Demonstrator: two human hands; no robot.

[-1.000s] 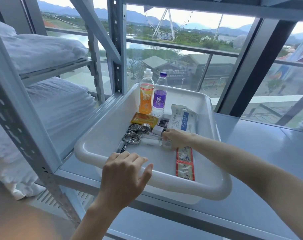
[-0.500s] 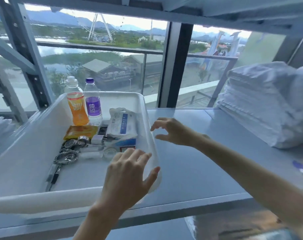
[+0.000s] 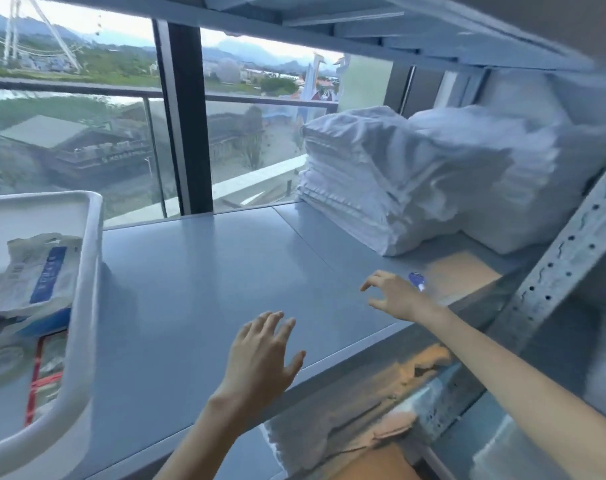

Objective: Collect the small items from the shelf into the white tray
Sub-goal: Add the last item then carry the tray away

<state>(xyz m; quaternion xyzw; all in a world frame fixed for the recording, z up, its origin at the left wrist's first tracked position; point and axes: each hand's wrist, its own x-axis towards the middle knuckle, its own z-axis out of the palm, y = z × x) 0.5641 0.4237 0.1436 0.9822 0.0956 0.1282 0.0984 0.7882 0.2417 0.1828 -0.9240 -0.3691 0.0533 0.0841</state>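
Note:
The white tray sits at the left edge of the grey shelf, holding a white-and-blue packet and red sachets. A small blue-and-white item lies on the shelf to the right, partly hidden behind my right hand. That hand hovers just left of it with fingers spread and curved, holding nothing. My left hand floats open above the shelf's front edge, away from the tray.
A stack of folded white towels and a white pillow fill the shelf's back right. A perforated metal upright stands at the right. A window with a dark post is behind, and a shelf is overhead.
The view has swung right, leaving the tray at the left edge. My right hand moved right across the shelf to the blue item. My left hand left the tray rim.

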